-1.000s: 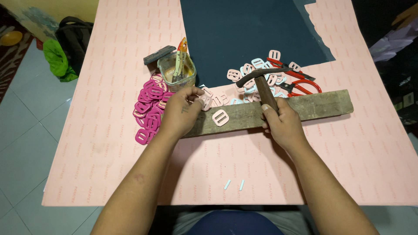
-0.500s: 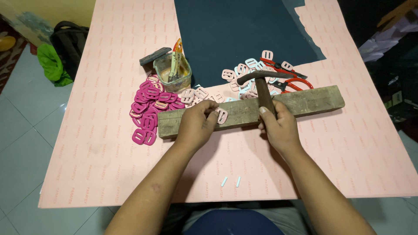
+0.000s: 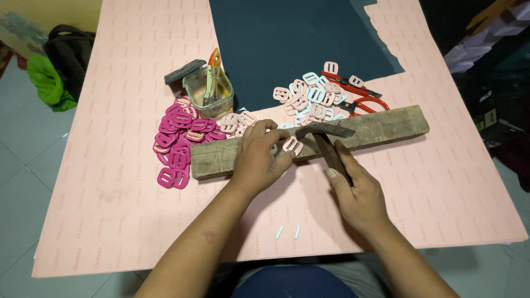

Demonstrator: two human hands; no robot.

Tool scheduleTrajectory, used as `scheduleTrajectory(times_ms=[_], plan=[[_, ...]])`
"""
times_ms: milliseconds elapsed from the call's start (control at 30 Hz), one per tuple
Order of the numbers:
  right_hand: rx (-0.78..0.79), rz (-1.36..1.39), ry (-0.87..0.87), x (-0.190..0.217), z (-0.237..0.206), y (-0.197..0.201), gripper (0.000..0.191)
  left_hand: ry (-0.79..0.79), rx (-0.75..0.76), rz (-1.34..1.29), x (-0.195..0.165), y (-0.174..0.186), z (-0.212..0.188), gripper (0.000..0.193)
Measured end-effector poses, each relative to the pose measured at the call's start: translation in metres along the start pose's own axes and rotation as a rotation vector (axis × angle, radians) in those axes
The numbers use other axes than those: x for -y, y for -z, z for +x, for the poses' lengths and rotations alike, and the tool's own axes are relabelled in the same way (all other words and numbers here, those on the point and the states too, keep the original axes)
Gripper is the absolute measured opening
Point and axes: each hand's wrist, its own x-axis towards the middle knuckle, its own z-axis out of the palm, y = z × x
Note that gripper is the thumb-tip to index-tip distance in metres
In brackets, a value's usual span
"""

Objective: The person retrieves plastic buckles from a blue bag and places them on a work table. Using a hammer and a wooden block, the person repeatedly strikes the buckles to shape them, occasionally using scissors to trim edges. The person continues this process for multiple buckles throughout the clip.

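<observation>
**On the wooden block: buckle pinned by left hand, hammer gripped by right**

Between the two hands, a pale pink buckle (image 3: 292, 145) sits on the front edge of the wooden block (image 3: 381, 126), touching it. Left hand (image 3: 255, 160) rests on the block, fingers curled together and pinching at the buckle's left side; exact contact partly hidden by the fingertips. Right hand (image 3: 358, 196) is clamped around the hammer (image 3: 326, 137) handle, fist closed, thumb along the shaft.

Key relation: buckle lies just beyond and to the left of the right-hand grip, directly beside the hammer head, which is level with the block top and just right of the buckle. Hammer handle runs from the grip up and left toward the block; head crosses it roughly parallel to the block. Block's long axis runs left to right, tilted slightly up on the right. Left hand is the nearer one to the buckle, touching it; right hand stays well back on the handle.

Past the left-hand grip, further left: heap of magenta buckles (image 3: 179, 144). Beyond it: glue jar (image 3: 212, 90) with a brush standing in it. Beyond the block, ahead of the right-hand grip: pile of pale buckles (image 3: 309, 95) and red scissors (image 3: 360, 97), on a dark sheet (image 3: 298, 38). Everything lies on a pink foam sheet (image 3: 110, 193). Two small white strips (image 3: 288, 232) lie nearer the body, between the forearms.
</observation>
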Motion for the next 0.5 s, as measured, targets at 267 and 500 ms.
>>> scheduleTrajectory(times_ms=[267,500], plan=[[0.002,-0.103,0.035,0.0031,-0.0001,0.0062,0.058,0.143,0.104,0.072,-0.0016,-0.0034,0.0025,0.03],[-0.064,-0.108,0.201,0.0041,0.0016,0.0089,0.051,0.132,0.104,0.085,-0.0022,-0.0016,0.0024,0.031]])
